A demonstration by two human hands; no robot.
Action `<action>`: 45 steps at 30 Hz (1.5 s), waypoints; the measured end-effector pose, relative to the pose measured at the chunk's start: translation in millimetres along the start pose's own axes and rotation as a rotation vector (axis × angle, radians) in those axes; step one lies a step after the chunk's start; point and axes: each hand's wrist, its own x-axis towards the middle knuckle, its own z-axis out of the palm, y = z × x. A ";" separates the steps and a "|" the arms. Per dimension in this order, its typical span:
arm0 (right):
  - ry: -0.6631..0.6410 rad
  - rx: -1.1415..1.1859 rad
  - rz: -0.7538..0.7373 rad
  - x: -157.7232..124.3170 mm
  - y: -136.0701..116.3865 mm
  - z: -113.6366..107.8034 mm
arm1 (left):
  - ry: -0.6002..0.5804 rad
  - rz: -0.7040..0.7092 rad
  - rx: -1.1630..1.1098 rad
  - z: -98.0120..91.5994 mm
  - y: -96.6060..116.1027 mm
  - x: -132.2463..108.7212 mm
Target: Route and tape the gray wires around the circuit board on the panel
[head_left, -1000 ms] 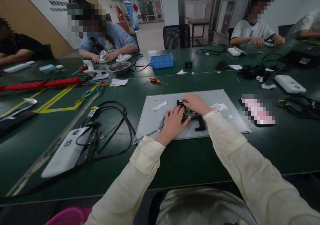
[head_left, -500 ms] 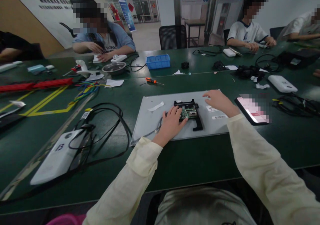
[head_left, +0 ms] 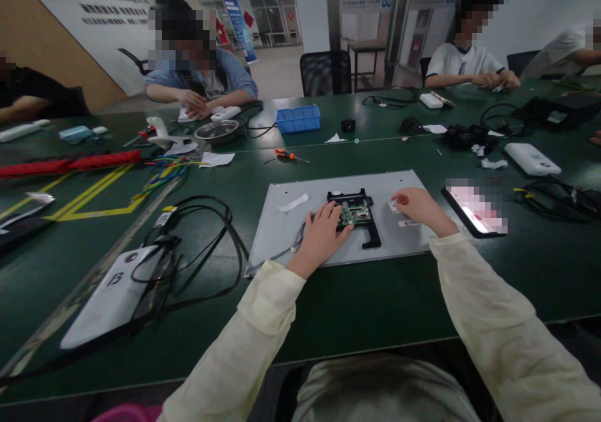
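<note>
My left hand [head_left: 322, 234] lies with fingers spread over the left side of a green circuit board [head_left: 355, 215] in a black plastic frame [head_left: 374, 234]. These sit on a flat light-grey panel [head_left: 277, 231], and a grey cable [head_left: 277, 254] runs out from under that hand. My right hand [head_left: 420, 206] is low over the panel's right part, its fingers drawn together in a pinch. Whatever may be between those fingertips is too small to make out. Beside them are a white printed label [head_left: 393, 206] and a barcode sticker [head_left: 407, 223].
A phone [head_left: 474, 209] lies right of the panel, and an orange-handled screwdriver [head_left: 290, 155] beyond it. At left are black cables [head_left: 228, 225] and a white device [head_left: 110, 297]. A blue basket [head_left: 297, 119] and a metal bowl [head_left: 216, 132] stand farther back. Other people sit across the table.
My right hand has moved slightly right and toward me, its fingers going from outstretched to bunched. My left hand has stayed on the board. The view has shifted slightly.
</note>
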 end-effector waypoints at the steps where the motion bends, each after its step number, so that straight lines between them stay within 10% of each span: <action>1: 0.005 0.021 -0.007 -0.6 -0.4 0.0 | -0.005 -0.003 0.000 -0.1 0.2 0.1; 14: 0.184 0.021 0.092 -6.1 2.2 -11.4 | -0.003 0.005 -0.006 0.9 -1.2 -0.7; 29: 0.083 0.068 0.080 -6.5 8.8 -5.9 | 0.010 -0.001 0.018 2.4 -0.1 0.3; 45: -0.103 0.871 0.142 -15.1 -38.5 6.5 | 0.085 0.087 0.013 -2.1 7.1 -2.0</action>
